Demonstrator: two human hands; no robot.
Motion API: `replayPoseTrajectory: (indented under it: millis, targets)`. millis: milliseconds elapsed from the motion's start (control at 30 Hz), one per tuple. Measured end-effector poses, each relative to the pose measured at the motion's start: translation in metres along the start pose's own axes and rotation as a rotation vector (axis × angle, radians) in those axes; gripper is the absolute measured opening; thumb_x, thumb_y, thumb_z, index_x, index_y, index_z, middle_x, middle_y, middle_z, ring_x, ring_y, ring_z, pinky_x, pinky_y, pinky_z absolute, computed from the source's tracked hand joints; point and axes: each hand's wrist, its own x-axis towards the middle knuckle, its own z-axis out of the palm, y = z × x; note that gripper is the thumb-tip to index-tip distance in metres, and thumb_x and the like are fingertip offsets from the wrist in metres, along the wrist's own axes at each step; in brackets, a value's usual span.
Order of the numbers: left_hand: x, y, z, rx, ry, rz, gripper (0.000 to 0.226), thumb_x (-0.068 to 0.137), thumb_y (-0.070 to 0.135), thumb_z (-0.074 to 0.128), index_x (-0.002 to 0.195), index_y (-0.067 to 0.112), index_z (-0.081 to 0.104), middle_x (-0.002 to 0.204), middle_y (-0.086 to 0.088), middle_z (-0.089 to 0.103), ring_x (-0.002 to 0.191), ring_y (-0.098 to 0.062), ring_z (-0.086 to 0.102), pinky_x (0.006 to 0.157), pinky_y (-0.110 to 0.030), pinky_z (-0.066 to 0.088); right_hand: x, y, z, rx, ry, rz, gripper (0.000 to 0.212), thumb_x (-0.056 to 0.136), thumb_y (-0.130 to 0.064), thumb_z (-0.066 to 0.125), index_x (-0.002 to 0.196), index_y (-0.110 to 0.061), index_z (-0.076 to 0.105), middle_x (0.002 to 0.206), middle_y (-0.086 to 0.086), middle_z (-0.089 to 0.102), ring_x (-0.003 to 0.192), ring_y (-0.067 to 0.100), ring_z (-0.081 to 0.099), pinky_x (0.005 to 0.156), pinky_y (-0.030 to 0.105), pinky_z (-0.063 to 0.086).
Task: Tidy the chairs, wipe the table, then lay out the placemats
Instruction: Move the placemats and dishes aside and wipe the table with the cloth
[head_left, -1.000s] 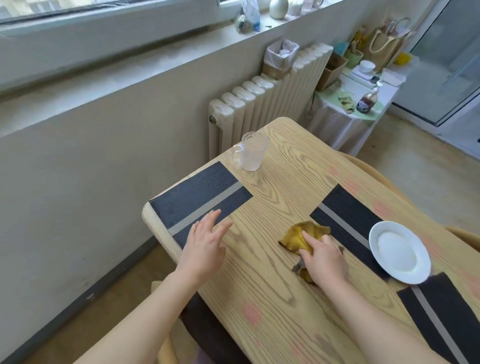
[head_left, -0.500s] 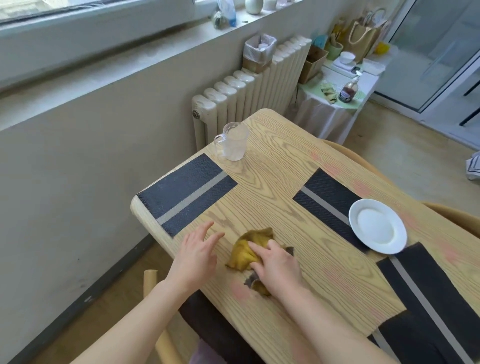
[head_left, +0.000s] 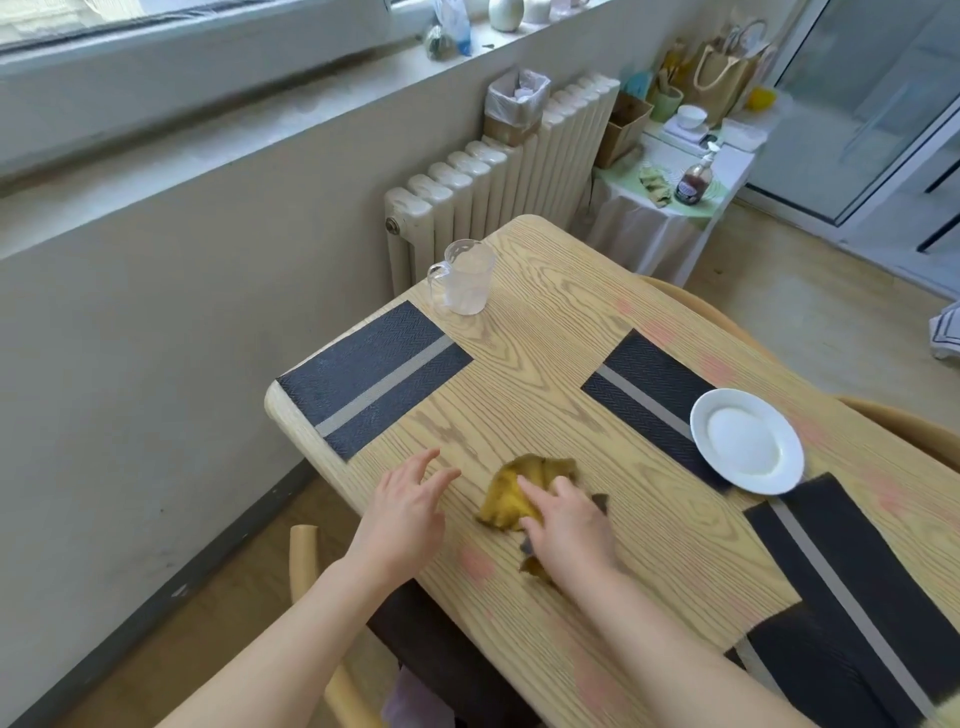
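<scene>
1. Right hand (head_left: 569, 530) lies flat on the crumpled yellow cloth (head_left: 511, 493), fingers pretty straight, pressing it onto the wooden counter (head_left: 545, 364) near its front edge.
2. Left hand (head_left: 405, 512) is just beside it, fingers loose and spread, gripping nothing.
3. A dark placemat (head_left: 374, 376) lies at the left corner.

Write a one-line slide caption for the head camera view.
Right hand presses a yellow cloth on the wooden table, left hand open beside it, near a dark striped placemat.

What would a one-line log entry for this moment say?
phase: wiping table | right hand: presses yellow cloth | left hand: open, beside cloth | plate: on placemat
</scene>
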Motion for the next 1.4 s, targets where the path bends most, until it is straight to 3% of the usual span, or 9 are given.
replayPoseTrajectory:
  millis: [167, 400, 500, 633, 767, 933, 1100, 1200, 1400]
  targets:
    - [-0.003, -0.002, 0.003, -0.004, 0.010, -0.004, 0.058, 0.089, 0.012, 0.050, 0.142, 0.031, 0.036, 0.155, 0.002, 0.019, 0.142, -0.020, 0.021, 0.117, -0.033, 0.017, -0.004, -0.015, 0.006, -0.105, -0.013, -0.183, 0.050, 0.098, -0.039, 0.046, 0.145, -0.043, 0.032, 0.115, -0.001, 0.048, 0.106, 0.019, 0.049, 0.082, 0.034, 0.045]
    - [-0.009, -0.003, 0.000, -0.044, 0.085, -0.019, 0.056, 0.088, 0.005, 0.051, 0.138, 0.028, 0.044, 0.152, 0.001, 0.029, 0.138, -0.021, 0.031, 0.115, -0.033, 0.023, 0.005, 0.052, -0.022, -0.098, 0.076, 0.202, 0.046, 0.095, -0.043, 0.050, 0.140, -0.041, 0.044, 0.116, -0.001, 0.057, 0.110, 0.019, 0.053, 0.085, 0.032, 0.046]
    - [-0.014, -0.004, 0.001, -0.073, 0.165, -0.042, 0.052, 0.086, 0.000, 0.052, 0.132, 0.023, 0.051, 0.146, -0.002, 0.040, 0.134, -0.022, 0.038, 0.112, -0.033, 0.028, -0.006, 0.022, -0.017, -0.003, 0.131, 0.037, 0.043, 0.095, -0.043, 0.048, 0.138, -0.040, 0.047, 0.113, -0.003, 0.056, 0.104, 0.016, 0.053, 0.080, 0.030, 0.044]
    - [-0.017, -0.006, 0.000, -0.092, 0.267, -0.050, 0.047, 0.082, -0.004, 0.054, 0.125, 0.016, 0.059, 0.135, -0.007, 0.051, 0.124, -0.026, 0.049, 0.106, -0.036, 0.037, -0.026, -0.046, 0.012, 0.064, 0.031, -0.310, 0.043, 0.097, -0.038, 0.047, 0.139, -0.042, 0.042, 0.110, -0.002, 0.050, 0.104, 0.018, 0.049, 0.083, 0.034, 0.046]
    - [-0.021, -0.008, 0.000, -0.063, 0.282, -0.063, 0.045, 0.087, -0.001, 0.054, 0.128, 0.018, 0.057, 0.136, -0.004, 0.049, 0.128, -0.021, 0.045, 0.108, -0.033, 0.035, -0.032, -0.040, 0.025, -0.037, -0.067, -0.433, 0.044, 0.099, -0.031, 0.046, 0.141, -0.041, 0.040, 0.109, 0.004, 0.045, 0.103, 0.023, 0.047, 0.083, 0.040, 0.048]
    - [-0.023, 0.004, 0.014, -0.089, 0.198, -0.049, 0.048, 0.085, -0.002, 0.053, 0.130, 0.017, 0.055, 0.138, -0.005, 0.047, 0.128, -0.023, 0.044, 0.109, -0.034, 0.033, -0.033, 0.026, 0.014, -0.029, 0.005, -0.175, 0.046, 0.098, -0.041, 0.044, 0.143, -0.046, 0.035, 0.103, -0.004, 0.039, 0.103, 0.015, 0.046, 0.081, 0.029, 0.048]
    - [-0.023, 0.031, 0.028, -0.094, 0.158, 0.032, 0.049, 0.088, 0.002, 0.051, 0.133, 0.021, 0.051, 0.142, -0.001, 0.043, 0.131, -0.021, 0.041, 0.110, -0.033, 0.031, -0.042, 0.103, -0.007, 0.035, 0.070, 0.210, 0.047, 0.098, -0.042, 0.046, 0.144, -0.044, 0.037, 0.097, -0.005, 0.043, 0.084, 0.012, 0.048, 0.067, 0.025, 0.042]
    - [-0.024, 0.040, 0.029, -0.073, 0.152, 0.058, 0.048, 0.092, 0.006, 0.049, 0.136, 0.024, 0.047, 0.146, 0.002, 0.038, 0.134, -0.018, 0.036, 0.112, -0.031, 0.028, -0.049, 0.102, -0.006, 0.086, 0.090, 0.285, 0.049, 0.097, -0.040, 0.049, 0.144, -0.041, 0.037, 0.101, -0.005, 0.045, 0.085, 0.011, 0.050, 0.069, 0.025, 0.045]
    - [-0.027, 0.045, 0.031, -0.069, 0.116, 0.061, 0.048, 0.091, 0.008, 0.047, 0.136, 0.025, 0.047, 0.145, 0.002, 0.038, 0.133, -0.018, 0.036, 0.111, -0.031, 0.029, -0.077, 0.024, 0.019, 0.060, -0.052, -0.114, 0.050, 0.098, -0.039, 0.046, 0.145, -0.045, 0.031, 0.118, -0.004, 0.043, 0.110, 0.015, 0.044, 0.089, 0.030, 0.045]
